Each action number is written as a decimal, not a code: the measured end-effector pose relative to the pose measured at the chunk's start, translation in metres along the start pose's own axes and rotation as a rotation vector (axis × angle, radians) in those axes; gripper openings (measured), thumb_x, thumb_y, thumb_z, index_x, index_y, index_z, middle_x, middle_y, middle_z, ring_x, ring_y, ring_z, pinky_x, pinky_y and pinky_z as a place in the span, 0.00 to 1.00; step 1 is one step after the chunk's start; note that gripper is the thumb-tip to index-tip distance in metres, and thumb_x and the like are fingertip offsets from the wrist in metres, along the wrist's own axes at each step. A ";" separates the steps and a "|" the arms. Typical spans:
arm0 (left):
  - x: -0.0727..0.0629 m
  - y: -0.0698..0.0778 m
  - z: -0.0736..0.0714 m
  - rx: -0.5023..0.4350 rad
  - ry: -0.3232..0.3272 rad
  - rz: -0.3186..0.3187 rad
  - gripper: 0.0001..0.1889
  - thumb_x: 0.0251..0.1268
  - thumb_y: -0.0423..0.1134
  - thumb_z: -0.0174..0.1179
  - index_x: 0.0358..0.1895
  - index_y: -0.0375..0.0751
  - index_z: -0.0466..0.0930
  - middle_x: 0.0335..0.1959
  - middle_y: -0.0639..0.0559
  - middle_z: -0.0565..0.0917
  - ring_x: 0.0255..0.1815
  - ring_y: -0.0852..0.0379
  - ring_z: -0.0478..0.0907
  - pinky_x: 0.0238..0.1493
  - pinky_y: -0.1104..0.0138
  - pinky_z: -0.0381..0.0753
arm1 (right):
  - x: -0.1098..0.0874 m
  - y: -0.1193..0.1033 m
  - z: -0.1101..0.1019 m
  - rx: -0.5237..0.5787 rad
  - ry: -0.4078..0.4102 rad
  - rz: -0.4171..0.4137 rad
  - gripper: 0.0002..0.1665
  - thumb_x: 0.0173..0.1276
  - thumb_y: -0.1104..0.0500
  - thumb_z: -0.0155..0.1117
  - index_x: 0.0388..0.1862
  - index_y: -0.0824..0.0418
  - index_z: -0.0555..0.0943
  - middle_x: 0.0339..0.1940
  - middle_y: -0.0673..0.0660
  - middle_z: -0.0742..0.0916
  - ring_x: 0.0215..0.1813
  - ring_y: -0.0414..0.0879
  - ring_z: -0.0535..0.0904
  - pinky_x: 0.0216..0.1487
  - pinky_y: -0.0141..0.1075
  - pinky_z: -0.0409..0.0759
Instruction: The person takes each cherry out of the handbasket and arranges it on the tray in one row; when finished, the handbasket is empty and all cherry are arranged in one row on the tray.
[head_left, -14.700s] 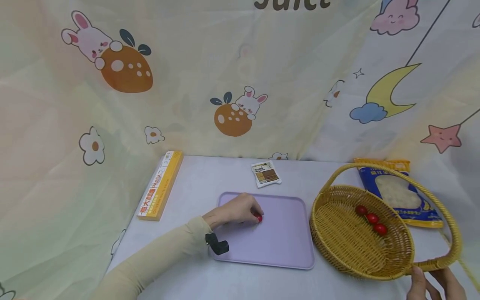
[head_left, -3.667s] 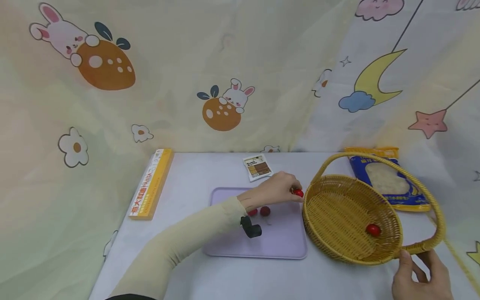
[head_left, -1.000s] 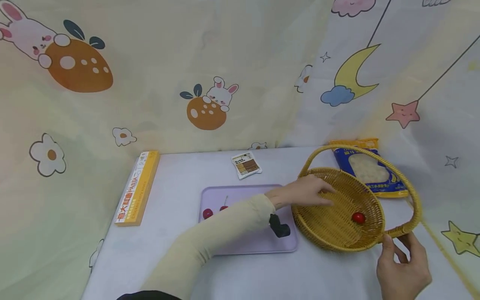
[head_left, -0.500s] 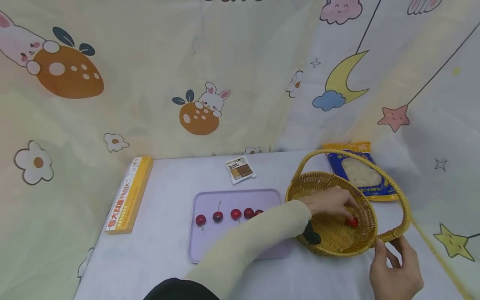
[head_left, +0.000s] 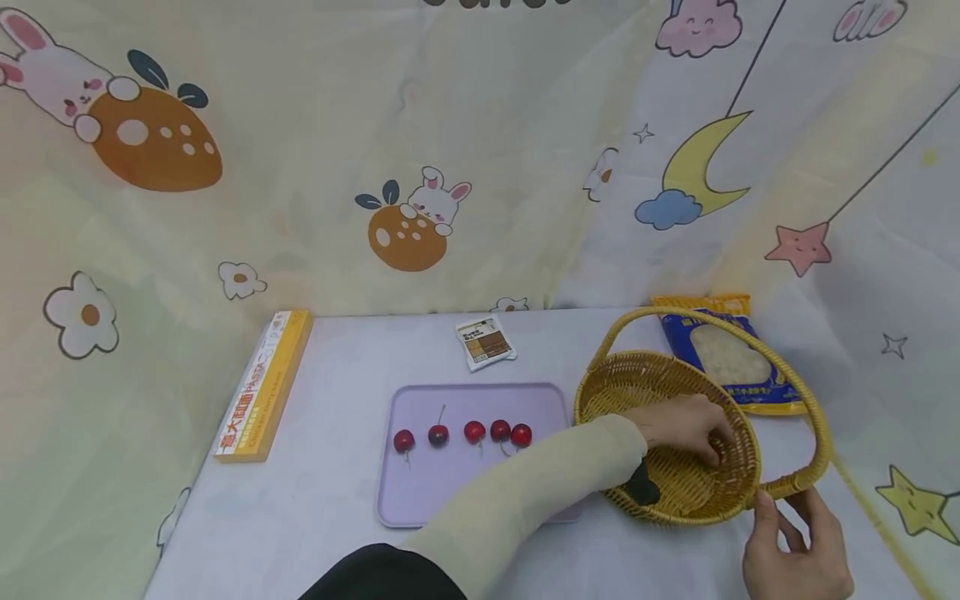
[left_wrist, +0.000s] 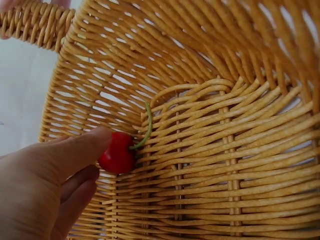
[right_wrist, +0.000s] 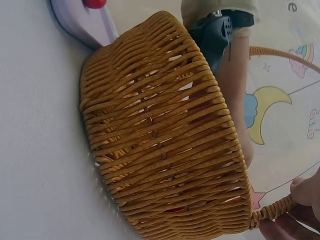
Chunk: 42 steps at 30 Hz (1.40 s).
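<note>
Inside the tilted wicker basket (head_left: 626,383) my left hand (head_left: 690,427) pinches a red cherry (left_wrist: 117,154) between thumb and fingers. The cherry's curved green stem points away from the fingers, close to the woven wall; in the head view the hand hides it. My right hand (head_left: 798,542) grips the lower end of the basket's arched handle (head_left: 812,408), thumb on the near side. On the lilac tray (head_left: 427,496) several cherries (head_left: 475,432) with stems lie in a row.
A yellow pasta box (head_left: 262,387) lies at the left of the white table. Behind the tray rests a small sachet (head_left: 486,342). A blue and yellow bag (head_left: 731,354) lies behind the basket, partly seen through its handle. A printed cloth (head_left: 300,167) hangs at the back.
My left hand has gone from over the tray into the basket and taken hold of the cherry there. More cherries lie on the tray than earlier. The right hand keeps its grip.
</note>
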<state>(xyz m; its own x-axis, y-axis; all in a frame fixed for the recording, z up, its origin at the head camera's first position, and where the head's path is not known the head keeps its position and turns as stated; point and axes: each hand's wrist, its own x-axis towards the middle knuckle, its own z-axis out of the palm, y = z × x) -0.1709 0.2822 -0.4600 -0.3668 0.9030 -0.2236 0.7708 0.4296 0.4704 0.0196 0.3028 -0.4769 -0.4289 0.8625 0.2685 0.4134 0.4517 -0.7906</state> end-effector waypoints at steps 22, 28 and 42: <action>-0.024 -0.019 -0.015 0.084 0.035 0.050 0.14 0.66 0.46 0.73 0.55 0.58 0.90 0.46 0.70 0.86 0.46 0.77 0.78 0.48 0.84 0.73 | -0.009 0.002 0.008 0.090 0.041 -0.076 0.31 0.76 0.61 0.65 0.76 0.48 0.75 0.67 0.60 0.83 0.69 0.39 0.77 0.57 0.13 0.73; -0.055 -0.037 -0.043 0.032 0.102 0.072 0.16 0.67 0.46 0.73 0.56 0.54 0.90 0.47 0.67 0.89 0.45 0.76 0.80 0.46 0.83 0.75 | -0.003 0.000 0.014 0.141 0.073 -0.154 0.31 0.73 0.65 0.68 0.72 0.46 0.78 0.63 0.58 0.85 0.63 0.30 0.78 0.52 0.12 0.74; -0.121 -0.067 -0.057 -0.027 0.205 0.087 0.18 0.69 0.47 0.71 0.59 0.50 0.89 0.49 0.63 0.90 0.44 0.75 0.82 0.47 0.84 0.75 | 0.002 0.008 0.007 0.120 0.085 -0.094 0.30 0.74 0.62 0.68 0.72 0.45 0.78 0.65 0.54 0.85 0.64 0.30 0.77 0.53 0.12 0.74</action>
<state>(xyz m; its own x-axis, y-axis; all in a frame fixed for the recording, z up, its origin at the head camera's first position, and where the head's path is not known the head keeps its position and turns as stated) -0.2082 0.1439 -0.4160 -0.3998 0.9166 -0.0047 0.7910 0.3476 0.5035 0.0170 0.3063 -0.4866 -0.3891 0.8366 0.3858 0.2736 0.5048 -0.8187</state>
